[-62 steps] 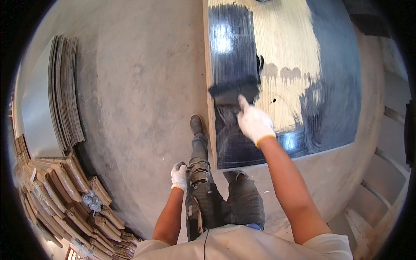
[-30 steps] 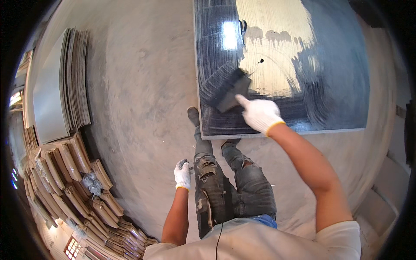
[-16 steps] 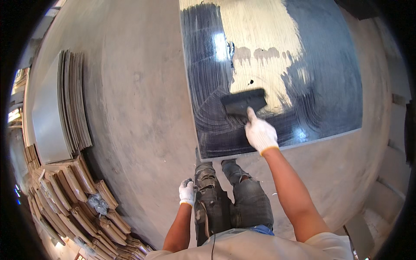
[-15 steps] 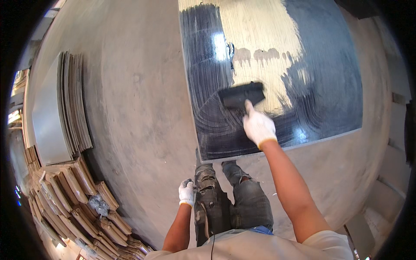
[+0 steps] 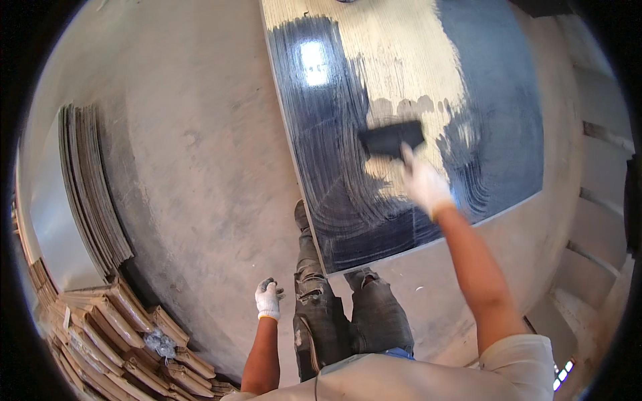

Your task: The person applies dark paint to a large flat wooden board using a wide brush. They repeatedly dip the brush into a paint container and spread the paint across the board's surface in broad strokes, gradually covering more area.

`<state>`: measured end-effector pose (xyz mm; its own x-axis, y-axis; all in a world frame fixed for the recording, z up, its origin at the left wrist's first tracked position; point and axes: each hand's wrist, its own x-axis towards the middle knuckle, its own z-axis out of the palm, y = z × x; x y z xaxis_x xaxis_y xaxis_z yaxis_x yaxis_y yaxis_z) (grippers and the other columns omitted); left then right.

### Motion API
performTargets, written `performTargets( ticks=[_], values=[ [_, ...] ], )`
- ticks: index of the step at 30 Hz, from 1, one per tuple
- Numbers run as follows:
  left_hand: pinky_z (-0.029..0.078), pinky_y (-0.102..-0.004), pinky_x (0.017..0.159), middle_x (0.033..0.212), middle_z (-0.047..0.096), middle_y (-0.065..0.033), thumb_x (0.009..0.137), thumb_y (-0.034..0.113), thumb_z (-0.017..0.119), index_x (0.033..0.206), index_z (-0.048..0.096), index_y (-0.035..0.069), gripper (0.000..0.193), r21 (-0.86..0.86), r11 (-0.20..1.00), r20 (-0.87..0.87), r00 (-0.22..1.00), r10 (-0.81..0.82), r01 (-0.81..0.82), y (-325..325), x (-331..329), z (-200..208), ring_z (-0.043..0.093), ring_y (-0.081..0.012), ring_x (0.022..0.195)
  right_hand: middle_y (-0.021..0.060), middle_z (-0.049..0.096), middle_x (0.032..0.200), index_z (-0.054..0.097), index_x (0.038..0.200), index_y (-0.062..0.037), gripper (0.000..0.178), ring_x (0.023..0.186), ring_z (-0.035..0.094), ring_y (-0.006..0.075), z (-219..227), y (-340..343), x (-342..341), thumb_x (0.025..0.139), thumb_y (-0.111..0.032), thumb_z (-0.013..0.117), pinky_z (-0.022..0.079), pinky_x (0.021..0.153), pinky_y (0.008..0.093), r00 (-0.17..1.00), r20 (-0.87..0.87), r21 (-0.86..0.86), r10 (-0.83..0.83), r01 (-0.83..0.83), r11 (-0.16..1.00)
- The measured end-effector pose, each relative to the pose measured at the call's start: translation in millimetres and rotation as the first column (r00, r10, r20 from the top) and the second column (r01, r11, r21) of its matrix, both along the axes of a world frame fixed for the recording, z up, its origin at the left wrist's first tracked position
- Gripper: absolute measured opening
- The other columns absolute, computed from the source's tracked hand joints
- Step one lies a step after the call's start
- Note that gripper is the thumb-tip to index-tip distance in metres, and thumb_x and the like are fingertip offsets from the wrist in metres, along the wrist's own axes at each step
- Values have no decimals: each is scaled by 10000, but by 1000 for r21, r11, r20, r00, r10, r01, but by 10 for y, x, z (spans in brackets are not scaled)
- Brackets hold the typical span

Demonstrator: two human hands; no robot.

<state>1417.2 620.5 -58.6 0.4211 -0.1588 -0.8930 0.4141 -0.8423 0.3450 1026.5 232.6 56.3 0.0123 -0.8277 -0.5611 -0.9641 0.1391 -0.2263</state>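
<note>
My right hand (image 5: pixel 426 184), in a white knit glove, grips a wide black spreader (image 5: pixel 393 139), index finger stretched along it. The spreader lies against a large panel (image 5: pixel 401 40) with pale wood grain. Wet, dark blue-black coating (image 5: pixel 321 134) covers the panel's left side and near edge in streaks, and a smoother dark area fills its right side. A pale strip with a row of dark drips runs between them. Away from the panel, by my left leg, hangs my gloved left hand (image 5: pixel 269 299), its dark-stained fingers loosely bent and apart, with nothing visible in them.
A stack of thin grey sheets (image 5: pixel 87 194) leans at the left. Below it are wrapped brown flat packs (image 5: pixel 120 341) with a crumpled clear plastic wad (image 5: pixel 159 343) on them. Grey slabs (image 5: pixel 602 180) line the right side. My legs (image 5: pixel 321 301) stand at the panel's near edge.
My right hand has pushed the spreader to the right across the panel, and streaky dark coating now covers more of the pale strip's left part. My left hand has swung slightly outward from my leg.
</note>
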Motion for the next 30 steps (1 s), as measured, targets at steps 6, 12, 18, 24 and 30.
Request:
performTargets(
  ticks=[6, 12, 18, 24, 30],
  values=[
    [585, -379, 563, 1061, 688, -129, 948, 85, 604, 1219, 624, 17, 280, 3, 1000, -122, 993, -12, 12, -265, 132, -233, 708, -278, 714, 265, 689, 1164, 329, 1590, -222, 638, 1101, 653, 443, 392, 1471, -375, 980, -295, 503, 501, 973, 526, 929, -186, 286, -319, 362, 888],
    [588, -401, 558, 1050, 691, -139, 957, 83, 597, 1232, 620, 9, 285, -27, 980, -129, 971, -201, 199, -759, 149, -69, 708, -303, 703, 310, 673, 1140, 370, 1566, -167, 596, 1060, 660, 461, 294, 754, 110, 991, -286, 475, 513, 944, 541, 793, -117, 215, -598, 608, 764],
    [586, -399, 551, 1024, 699, -132, 959, 102, 625, 1199, 632, 22, 253, -3, 961, -128, 953, -274, 276, -967, 340, -96, 704, -299, 701, 269, 679, 1182, 351, 1580, -234, 599, 1082, 664, 436, 471, 1067, 334, 997, -306, 470, 505, 978, 522, 844, -151, 354, -515, 532, 769],
    [577, -365, 498, 1039, 692, -121, 977, 72, 587, 1186, 632, 22, 220, 33, 954, -154, 945, -290, 299, -995, 389, -92, 698, -262, 656, 295, 672, 1169, 380, 1545, -97, 607, 1081, 664, 439, 96, 693, -525, 977, -279, 492, 517, 957, 526, 802, -77, 90, -592, 597, 797],
    [573, -360, 496, 1019, 696, -127, 969, 86, 601, 1151, 632, 28, 194, 72, 957, -166, 950, -265, 279, -862, 288, -85, 691, -263, 645, 296, 671, 1165, 397, 1552, -179, 585, 1041, 674, 444, 295, 1220, -356, 985, -299, 476, 527, 940, 518, 869, -165, 164, -467, 491, 855]
  ],
)
